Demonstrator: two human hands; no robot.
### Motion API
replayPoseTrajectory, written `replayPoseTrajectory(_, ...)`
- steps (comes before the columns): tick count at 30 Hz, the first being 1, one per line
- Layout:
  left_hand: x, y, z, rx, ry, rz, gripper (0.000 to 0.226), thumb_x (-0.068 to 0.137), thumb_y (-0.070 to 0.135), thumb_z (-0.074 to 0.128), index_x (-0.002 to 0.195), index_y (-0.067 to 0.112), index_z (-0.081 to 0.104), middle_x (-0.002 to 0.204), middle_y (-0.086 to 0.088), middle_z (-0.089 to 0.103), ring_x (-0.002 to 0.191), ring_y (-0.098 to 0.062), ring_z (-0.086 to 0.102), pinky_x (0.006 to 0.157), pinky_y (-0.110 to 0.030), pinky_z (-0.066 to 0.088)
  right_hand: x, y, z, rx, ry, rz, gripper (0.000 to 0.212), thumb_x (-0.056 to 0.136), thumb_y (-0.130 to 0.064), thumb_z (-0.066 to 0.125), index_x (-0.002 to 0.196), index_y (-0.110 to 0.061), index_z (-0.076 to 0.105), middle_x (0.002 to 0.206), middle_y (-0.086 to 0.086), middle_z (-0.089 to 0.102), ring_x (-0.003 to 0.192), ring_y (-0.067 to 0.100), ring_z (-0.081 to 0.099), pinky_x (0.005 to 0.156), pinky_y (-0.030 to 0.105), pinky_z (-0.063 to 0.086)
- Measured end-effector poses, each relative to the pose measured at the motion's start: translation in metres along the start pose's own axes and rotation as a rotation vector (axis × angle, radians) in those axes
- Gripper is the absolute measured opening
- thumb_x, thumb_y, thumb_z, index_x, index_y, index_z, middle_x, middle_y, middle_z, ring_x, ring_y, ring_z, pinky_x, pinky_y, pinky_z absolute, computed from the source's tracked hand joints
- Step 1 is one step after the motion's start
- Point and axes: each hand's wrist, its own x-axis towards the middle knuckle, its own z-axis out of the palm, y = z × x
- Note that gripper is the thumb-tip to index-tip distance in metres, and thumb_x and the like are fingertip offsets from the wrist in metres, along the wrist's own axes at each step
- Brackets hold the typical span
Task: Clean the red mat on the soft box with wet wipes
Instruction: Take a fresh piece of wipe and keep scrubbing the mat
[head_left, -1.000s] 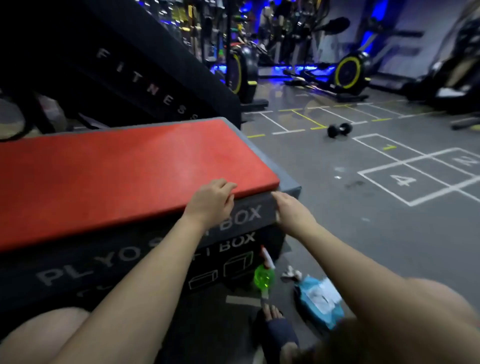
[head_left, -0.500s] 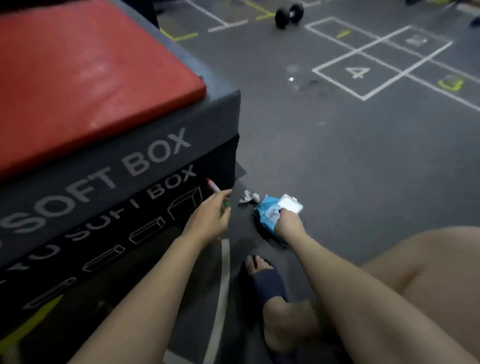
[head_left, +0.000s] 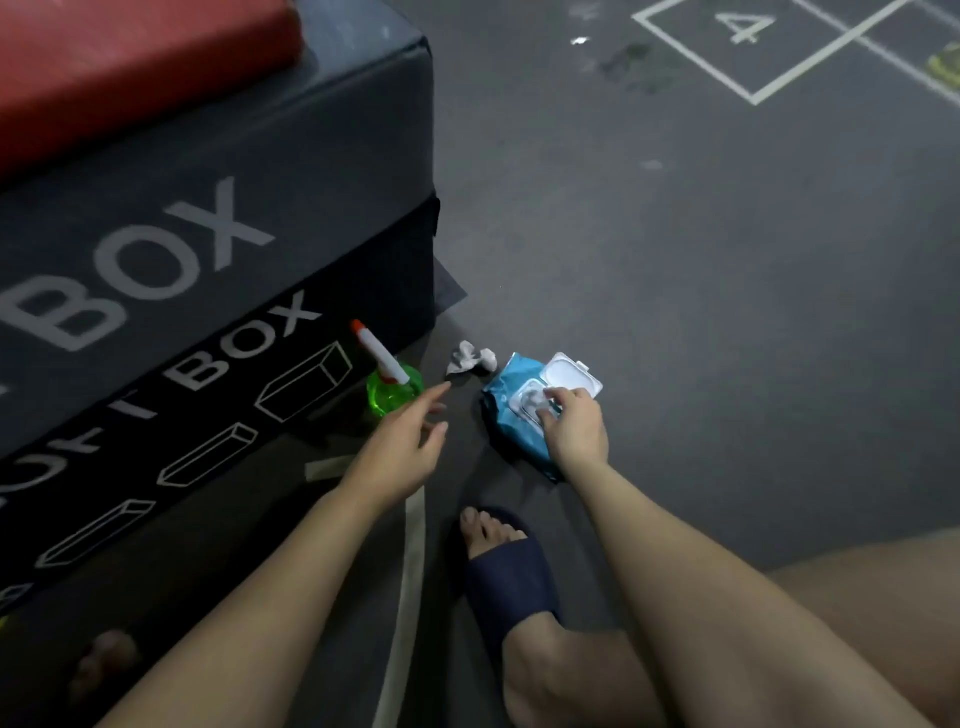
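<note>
I'm watching the right hand (head_left: 574, 431) resting on the blue soft pack of wet wipes (head_left: 511, 441), its fingers (head_left: 553, 410) pinching the white wipe (head_left: 530, 401) in the opening. The left hand (head_left: 400, 452) is hovering with fingers (head_left: 434, 397) released, just beside the green spray bottle (head_left: 389, 397). The red mat (head_left: 130, 67) is lying up on the dark soft box (head_left: 311, 182), well apart from both hands. A crumpled white wad (head_left: 470, 358) is sitting near the box corner; open grey floor (head_left: 701, 312) is stretching rightward. I'm reading "BOX" on the side and a painted "4".
</note>
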Motion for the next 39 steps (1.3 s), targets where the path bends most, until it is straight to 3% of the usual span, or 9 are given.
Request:
replayPoseTrajectory(3, 0.003, -0.005, -0.004, -0.033, -0.010, -0.027, 0.054, 0.104, 0.022, 0.055, 0.154, 0.034, 0.039, 0.135, 0.008, 0.056, 0.120, -0.007, 0.056, 0.100, -0.034, 0.051, 0.009, -0.004, 0.001, 0.073, 0.048, 0.072, 0.014, 0.091, -0.030, 0.061, 0.094, -0.023, 0.072, 0.106, 0.000, 0.061, 0.092, 0.024, 0.060, 0.072, 0.030, 0.043)
replayPoseTrajectory(8, -0.004, 0.009, -0.017, -0.021, -0.022, -0.038, 0.055, 0.104, 0.019, 0.054, 0.155, 0.030, 0.039, 0.135, 0.005, 0.056, 0.121, -0.010, 0.056, 0.099, -0.030, 0.049, 0.002, -0.020, -0.022, 0.097, 0.063, 0.048, 0.020, 0.096, -0.019, 0.050, 0.079, -0.012, 0.056, 0.087, 0.005, 0.061, 0.080, 0.025, 0.052, 0.069, 0.031, 0.040)
replayPoseTrajectory(14, -0.022, 0.045, -0.038, 0.041, 0.030, 0.023, 0.052, 0.103, 0.025, 0.056, 0.151, 0.037, 0.041, 0.132, 0.005, 0.061, 0.112, -0.014, 0.063, 0.096, -0.045, 0.057, -0.017, -0.037, -0.076, 0.086, 0.182, -0.028, 0.008, 0.100, -0.027, 0.041, 0.095, -0.021, 0.042, 0.094, -0.001, 0.050, 0.088, 0.028, 0.050, 0.078, 0.039, 0.042)
replayPoseTrajectory(20, -0.053, 0.088, -0.054, 0.135, 0.061, 0.112, 0.044, 0.102, 0.032, 0.052, 0.145, 0.041, 0.044, 0.110, 0.004, 0.067, 0.088, -0.015, 0.067, 0.082, -0.048, 0.060, -0.042, -0.038, -0.136, -0.127, 0.044, -0.185, 0.002, 0.096, -0.012, 0.041, 0.095, -0.011, 0.040, 0.103, 0.014, 0.047, 0.089, 0.038, 0.054, 0.074, 0.038, 0.039)
replayPoseTrajectory(23, -0.065, 0.099, -0.050, 0.152, 0.066, 0.147, 0.043, 0.102, 0.028, 0.054, 0.144, 0.034, 0.049, 0.109, 0.001, 0.069, 0.094, -0.016, 0.066, 0.090, -0.046, 0.057, -0.051, -0.063, -0.150, -0.179, -0.023, -0.246, 0.007, 0.084, -0.011, 0.041, 0.090, -0.013, 0.041, 0.097, 0.009, 0.045, 0.087, 0.036, 0.051, 0.073, 0.036, 0.041)
replayPoseTrajectory(26, -0.074, 0.102, -0.045, 0.092, 0.087, 0.105, 0.047, 0.101, 0.025, 0.057, 0.148, 0.027, 0.048, 0.123, 0.000, 0.067, 0.104, -0.014, 0.064, 0.098, -0.038, 0.053, -0.062, -0.087, -0.155, -0.230, -0.031, -0.241, 0.016, 0.094, -0.010, 0.045, 0.109, -0.008, 0.046, 0.121, 0.011, 0.047, 0.107, 0.037, 0.056, 0.086, 0.042, 0.046)
replayPoseTrajectory(30, -0.074, 0.097, -0.039, -0.034, 0.107, 0.032, 0.049, 0.100, 0.027, 0.062, 0.147, 0.026, 0.049, 0.130, 0.002, 0.063, 0.105, -0.011, 0.059, 0.096, -0.027, 0.046, -0.066, -0.091, -0.167, -0.079, -0.063, -0.218, 0.012, 0.097, -0.012, 0.044, 0.103, -0.002, 0.047, 0.107, 0.017, 0.050, 0.094, 0.035, 0.054, 0.078, 0.036, 0.042)
replayPoseTrajectory(36, -0.056, 0.101, -0.012, -0.150, -0.009, 0.049, 0.055, 0.093, 0.027, 0.073, 0.145, 0.028, 0.054, 0.134, 0.001, 0.062, 0.116, -0.017, 0.064, 0.104, -0.038, 0.052, -0.075, -0.092, -0.156, 0.153, -0.137, -0.185, 0.018, 0.100, -0.025, 0.046, 0.102, -0.009, 0.055, 0.103, 0.016, 0.066, 0.096, 0.033, 0.062, 0.077, 0.034, 0.047)
replayPoseTrajectory(39, -0.037, 0.108, 0.000, -0.125, -0.004, 0.039, 0.037, 0.092, 0.032, 0.073, 0.126, 0.022, 0.064, 0.121, 0.000, 0.068, 0.112, -0.020, 0.064, 0.098, -0.041, 0.053, -0.077, -0.092, -0.147, 0.285, -0.123, -0.175, 0.015, 0.100, -0.023, 0.046, 0.099, -0.011, 0.056, 0.097, 0.011, 0.065, 0.091, 0.028, 0.063, 0.073, 0.032, 0.048)
